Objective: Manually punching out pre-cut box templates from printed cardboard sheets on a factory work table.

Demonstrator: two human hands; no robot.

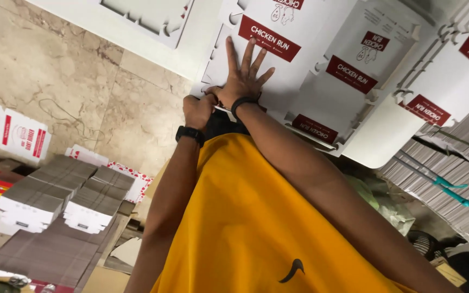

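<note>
Head view. Right hand (243, 76) lies flat with fingers spread, palm down on a white die-cut cardboard box blank (278, 65), near its lower left corner; it presses rather than grips, nothing held in it. Left hand (197, 110) is curled into a closed fist right at the blank's near edge, touching the right wrist; it seems to pinch or pull a flap there, but what is inside the fist cannot be told. Both wrists carry black bands. Orange shirt (256, 228) fills the lower middle.

Step, as judged: pinning the sheet flat while the other hand works the edge flap, so a fold or a separation of one blank from the sheet under it. Next move likely needs the flat palm kept firm and the fist pulling along the crease, not across it.

Materials: the blank is thin, stiff, matte white card with red label patches, notched tabs and curved slots. More such blanks overlap to the right. Stacks of grey flat-packed card (66, 190) sit lower left, edges layered. A thicker ribbed stack (462, 163) lies at right, with a teal-handled tool (451, 190) on it. Floor (44, 70) is beige mottled stone, glossy.
</note>
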